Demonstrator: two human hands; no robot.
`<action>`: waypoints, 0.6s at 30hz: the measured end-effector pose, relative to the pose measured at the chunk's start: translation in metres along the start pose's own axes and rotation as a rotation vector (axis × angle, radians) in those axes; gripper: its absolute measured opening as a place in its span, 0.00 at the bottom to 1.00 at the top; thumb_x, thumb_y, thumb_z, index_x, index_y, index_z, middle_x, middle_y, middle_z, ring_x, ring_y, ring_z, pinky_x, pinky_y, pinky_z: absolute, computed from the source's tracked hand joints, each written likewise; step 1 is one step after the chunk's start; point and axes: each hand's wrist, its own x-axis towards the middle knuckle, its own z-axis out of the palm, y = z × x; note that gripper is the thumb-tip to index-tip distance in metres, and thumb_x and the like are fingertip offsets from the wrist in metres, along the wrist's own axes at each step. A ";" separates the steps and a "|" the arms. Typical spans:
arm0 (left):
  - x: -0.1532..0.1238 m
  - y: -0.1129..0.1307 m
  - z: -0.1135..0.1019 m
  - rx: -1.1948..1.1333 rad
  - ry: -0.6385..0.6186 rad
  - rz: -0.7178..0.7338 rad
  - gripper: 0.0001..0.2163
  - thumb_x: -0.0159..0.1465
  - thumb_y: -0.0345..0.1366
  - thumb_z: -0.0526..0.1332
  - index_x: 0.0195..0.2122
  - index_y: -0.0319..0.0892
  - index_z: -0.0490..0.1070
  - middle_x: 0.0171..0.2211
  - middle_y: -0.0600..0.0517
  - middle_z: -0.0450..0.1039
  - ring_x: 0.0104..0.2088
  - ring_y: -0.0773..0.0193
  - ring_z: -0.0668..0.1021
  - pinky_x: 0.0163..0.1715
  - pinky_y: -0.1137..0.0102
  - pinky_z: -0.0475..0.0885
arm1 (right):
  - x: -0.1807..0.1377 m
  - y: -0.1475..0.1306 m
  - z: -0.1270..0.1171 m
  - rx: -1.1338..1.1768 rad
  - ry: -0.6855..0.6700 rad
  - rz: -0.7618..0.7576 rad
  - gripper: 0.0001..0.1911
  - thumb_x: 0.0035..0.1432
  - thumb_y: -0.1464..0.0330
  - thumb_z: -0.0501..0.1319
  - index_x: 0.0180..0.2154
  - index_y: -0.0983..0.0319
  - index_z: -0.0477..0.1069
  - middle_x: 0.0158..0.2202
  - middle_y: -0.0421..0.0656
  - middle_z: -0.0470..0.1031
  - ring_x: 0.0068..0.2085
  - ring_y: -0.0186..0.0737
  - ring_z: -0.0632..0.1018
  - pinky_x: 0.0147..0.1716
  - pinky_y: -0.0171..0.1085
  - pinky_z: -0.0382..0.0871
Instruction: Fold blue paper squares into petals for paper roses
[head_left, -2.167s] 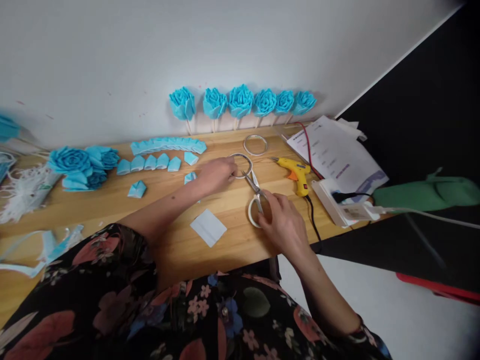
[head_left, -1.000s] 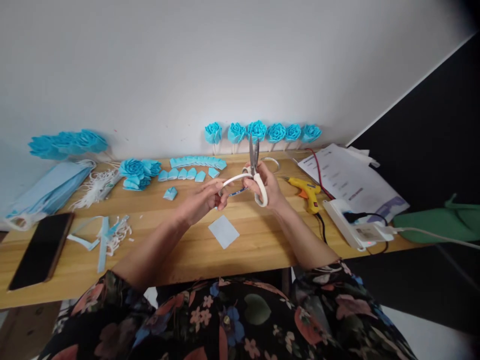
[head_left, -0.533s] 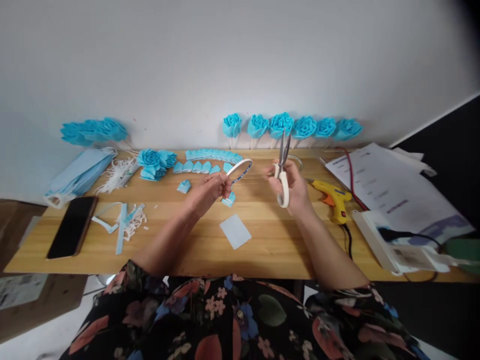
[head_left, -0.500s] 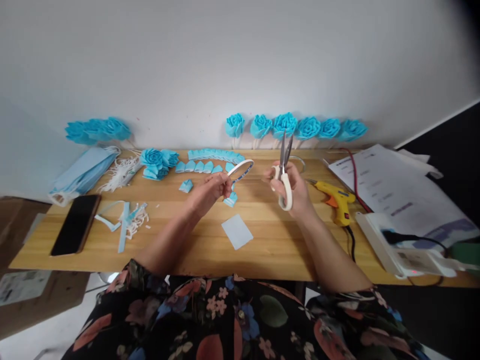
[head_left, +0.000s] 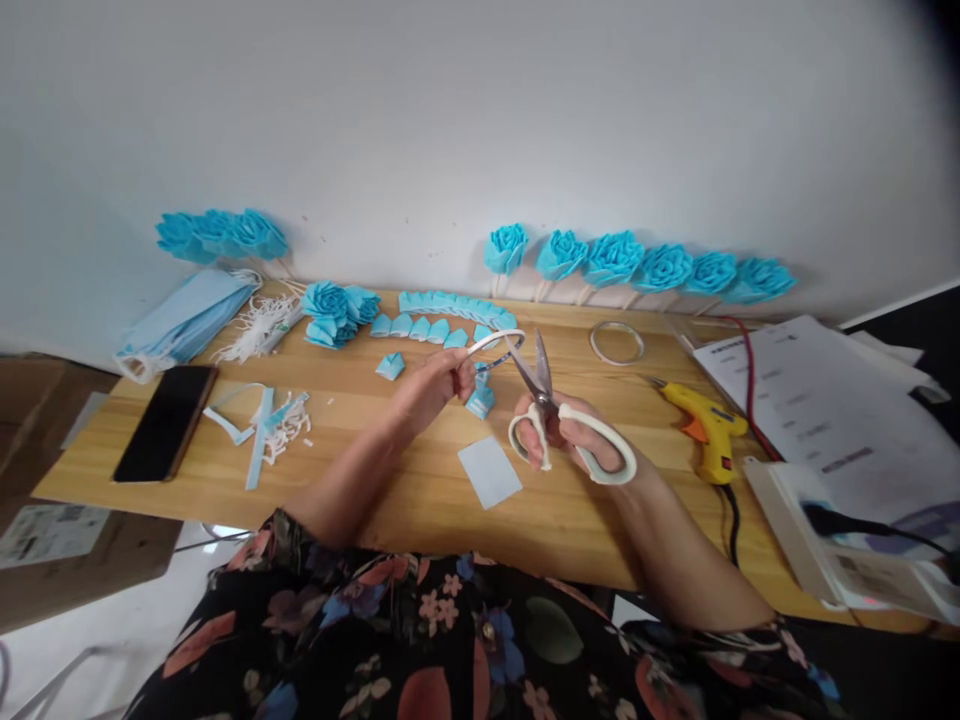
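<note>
My left hand (head_left: 446, 378) pinches a thin white ring with blue print on its inside, like a narrow roll of tape (head_left: 491, 338). White-handled scissors (head_left: 541, 395) are in my right hand (head_left: 566, 430), fingers through the loops. Their blades stand apart, tips close by the ring's right side; whether they touch it I cannot tell. Below the hands lies a pale square of fabric (head_left: 490, 472). Folded blue petals (head_left: 480, 398) rest just under the ring, and one more petal (head_left: 390, 366) sits left of it.
Blue fabric roses (head_left: 613, 260) lean along the wall, with more roses (head_left: 330, 312) on the table. Another thin ring (head_left: 616, 343), a yellow glue gun (head_left: 709, 430), papers and a white power strip (head_left: 795, 530) occupy the right. Leftward lie blue masks (head_left: 187, 315), strip scraps (head_left: 259, 440) and a phone (head_left: 165, 425).
The scissors have come left and down, close to the ring, and their blades and handles have spread wider. The camera view has shifted slightly, moving the table items rightward.
</note>
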 end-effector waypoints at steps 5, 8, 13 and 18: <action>-0.001 0.003 0.001 -0.024 -0.011 -0.021 0.24 0.60 0.56 0.65 0.21 0.40 0.65 0.21 0.54 0.64 0.22 0.69 0.69 0.26 0.70 0.64 | 0.002 0.001 0.002 0.010 -0.080 0.068 0.23 0.62 0.50 0.61 0.48 0.62 0.68 0.32 0.41 0.70 0.29 0.36 0.74 0.28 0.37 0.71; -0.001 0.002 0.000 -0.011 -0.016 -0.031 0.26 0.58 0.61 0.65 0.22 0.40 0.66 0.22 0.54 0.65 0.24 0.68 0.71 0.27 0.70 0.66 | 0.004 0.000 0.005 -0.020 -0.110 0.083 0.25 0.61 0.49 0.62 0.48 0.63 0.68 0.31 0.41 0.71 0.28 0.36 0.75 0.26 0.35 0.70; -0.003 -0.001 0.002 0.049 -0.042 -0.052 0.28 0.55 0.64 0.65 0.24 0.39 0.69 0.24 0.51 0.70 0.25 0.66 0.72 0.29 0.69 0.68 | 0.006 -0.007 0.011 -0.044 -0.095 0.132 0.27 0.60 0.48 0.63 0.46 0.65 0.69 0.31 0.41 0.72 0.27 0.34 0.75 0.25 0.34 0.70; -0.006 -0.008 0.004 0.055 -0.106 -0.062 0.27 0.55 0.63 0.66 0.28 0.39 0.72 0.27 0.50 0.72 0.28 0.64 0.74 0.34 0.67 0.70 | 0.007 -0.010 0.015 -0.027 -0.049 0.141 0.26 0.60 0.49 0.64 0.45 0.65 0.69 0.30 0.40 0.72 0.27 0.34 0.75 0.24 0.34 0.73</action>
